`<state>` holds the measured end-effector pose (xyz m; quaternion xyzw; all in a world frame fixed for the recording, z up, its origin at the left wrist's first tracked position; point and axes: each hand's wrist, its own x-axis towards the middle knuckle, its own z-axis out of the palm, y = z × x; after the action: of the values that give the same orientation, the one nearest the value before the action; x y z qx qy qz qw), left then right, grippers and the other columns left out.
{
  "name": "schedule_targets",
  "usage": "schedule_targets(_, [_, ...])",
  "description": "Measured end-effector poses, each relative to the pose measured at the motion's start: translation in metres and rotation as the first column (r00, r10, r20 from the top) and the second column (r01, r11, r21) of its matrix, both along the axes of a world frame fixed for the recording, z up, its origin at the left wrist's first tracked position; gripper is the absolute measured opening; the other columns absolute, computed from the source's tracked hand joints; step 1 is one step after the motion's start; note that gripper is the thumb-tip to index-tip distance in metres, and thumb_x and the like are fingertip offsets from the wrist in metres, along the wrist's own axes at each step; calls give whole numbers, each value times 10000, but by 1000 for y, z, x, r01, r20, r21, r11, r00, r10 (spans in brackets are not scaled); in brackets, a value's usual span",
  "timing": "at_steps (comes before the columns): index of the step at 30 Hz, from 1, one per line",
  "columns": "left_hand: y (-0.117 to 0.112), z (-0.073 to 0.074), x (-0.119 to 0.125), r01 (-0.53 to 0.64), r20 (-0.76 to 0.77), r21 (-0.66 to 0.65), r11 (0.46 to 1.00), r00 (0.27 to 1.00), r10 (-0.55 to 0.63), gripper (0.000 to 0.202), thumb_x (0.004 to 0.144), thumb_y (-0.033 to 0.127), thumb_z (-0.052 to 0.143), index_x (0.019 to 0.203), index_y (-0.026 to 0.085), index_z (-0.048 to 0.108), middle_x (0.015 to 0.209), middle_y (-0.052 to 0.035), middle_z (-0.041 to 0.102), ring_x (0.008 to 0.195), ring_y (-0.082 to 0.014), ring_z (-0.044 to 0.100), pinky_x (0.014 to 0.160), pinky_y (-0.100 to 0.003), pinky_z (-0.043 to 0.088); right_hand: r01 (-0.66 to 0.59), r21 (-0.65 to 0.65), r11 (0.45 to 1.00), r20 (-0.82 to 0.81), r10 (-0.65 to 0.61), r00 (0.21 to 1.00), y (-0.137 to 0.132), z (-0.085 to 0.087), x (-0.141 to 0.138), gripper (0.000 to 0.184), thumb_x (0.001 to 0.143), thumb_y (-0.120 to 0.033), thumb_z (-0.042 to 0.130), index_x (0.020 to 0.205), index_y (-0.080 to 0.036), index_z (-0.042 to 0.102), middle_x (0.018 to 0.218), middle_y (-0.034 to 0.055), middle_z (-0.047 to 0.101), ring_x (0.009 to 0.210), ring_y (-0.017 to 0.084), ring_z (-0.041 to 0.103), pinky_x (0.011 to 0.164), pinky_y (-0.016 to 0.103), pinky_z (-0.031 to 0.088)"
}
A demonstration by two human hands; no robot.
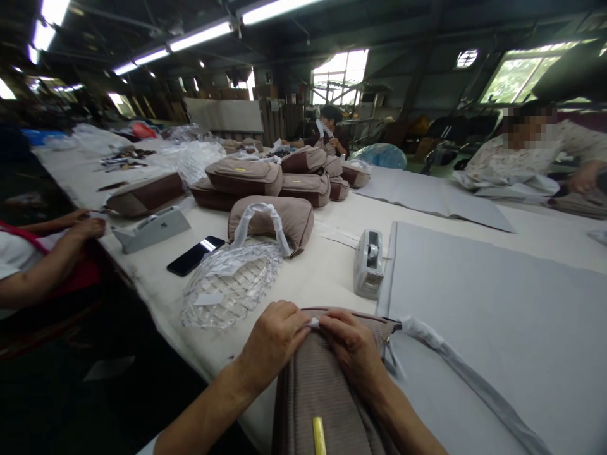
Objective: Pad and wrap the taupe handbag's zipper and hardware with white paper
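Observation:
A taupe ribbed bag (322,392) lies in front of me at the table's near edge, a small yellow tag (319,436) on it. My left hand (275,338) and my right hand (353,344) both pinch its top edge, fingers closed round a small white piece (313,323) between them. A paper-wrapped strap (455,363) runs from the bag's right end across the grey sheet (497,303).
A tape dispenser (368,262), a black phone (195,254), a netted packet of white pieces (232,284) and several taupe bags (270,221) lie on the white table (322,278). A person's arms (52,253) rest at the left; two people sit across.

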<state>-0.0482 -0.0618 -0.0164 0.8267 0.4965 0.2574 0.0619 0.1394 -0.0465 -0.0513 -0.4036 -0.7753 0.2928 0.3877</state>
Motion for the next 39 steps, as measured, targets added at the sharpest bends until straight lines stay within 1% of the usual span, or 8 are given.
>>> schedule_targets(9, [11, -4, 13, 95, -131, 200, 975, 989, -69, 180, 905, 180, 467, 849, 183, 638, 831, -45, 627, 771, -178, 534, 696, -302, 417, 143, -332, 933, -130, -195, 972, -1, 1, 8, 380, 892, -341, 440, 1221, -202, 571, 1035, 65, 671, 996, 228, 606, 948, 445, 433])
schedule_targets(15, [20, -10, 18, 149, -123, 128, 980, 983, -133, 164, 890, 160, 470, 846, 184, 627, 828, -48, 638, 774, -170, 568, 709, -293, 447, 59, -289, 956, -203, -121, 972, 1, 6, 2, 393, 805, -241, 501, 1190, -180, 551, 1134, 90, 624, 999, 216, 602, 923, 389, 460])
schedule_targets(21, [19, -3, 19, 178, 120, -66, 982, 978, -169, 200, 815, 101, 490, 932, 187, 627, 904, -60, 655, 868, -187, 588, 795, -305, 463, 12, -341, 940, -169, -74, 983, 8, 11, 0, 187, 839, -310, 520, 843, -182, 656, 883, 49, 674, 882, 211, 607, 843, 350, 455])
schedule_targets(25, [24, 5, 10, -48, 344, -377, 925, 920, 188, 311, 788, 311, 565, 1057, 161, 604, 916, -52, 646, 793, -180, 585, 717, -269, 451, 40, -356, 934, -201, -118, 973, 6, 5, -1, 186, 843, -323, 539, 827, -181, 659, 834, 37, 660, 814, 200, 600, 768, 320, 465])
schedule_targets(27, [29, 6, 4, -93, 328, -533, 841, 894, 307, 340, 816, 436, 499, 867, 142, 663, 693, -13, 603, 647, -158, 537, 603, -246, 400, 42, -306, 951, -223, -115, 968, 2, 0, -2, 159, 849, -292, 538, 825, -192, 660, 840, 31, 658, 822, 191, 599, 767, 307, 468])
schedule_targets(31, [35, 6, 3, -21, 316, -633, 774, 906, 282, 303, 734, 399, 567, 612, 134, 649, 514, 26, 514, 520, -126, 454, 501, -220, 319, 41, -228, 973, -228, -94, 969, -2, -1, -1, 155, 848, -257, 537, 932, -201, 655, 957, 50, 667, 928, 199, 604, 862, 333, 463])
schedule_targets(35, [32, 11, 15, 16, 354, -571, 821, 907, 228, 171, 735, 297, 572, 677, 162, 659, 629, 13, 602, 628, -144, 525, 601, -223, 370, -48, -383, 922, -229, -44, 972, 11, 8, 8, 353, 841, -304, 533, 1169, -179, 575, 1154, 87, 619, 1050, 218, 580, 943, 373, 430])
schedule_targets(39, [29, 15, 26, 30, 350, -399, 916, 929, 122, 135, 773, 259, 549, 711, 185, 644, 734, -8, 635, 736, -166, 563, 718, -246, 380, -258, -519, 815, -307, 104, 946, 26, 12, 13, 278, 827, -398, 571, 920, -152, 659, 887, 38, 659, 839, 181, 599, 761, 289, 458])
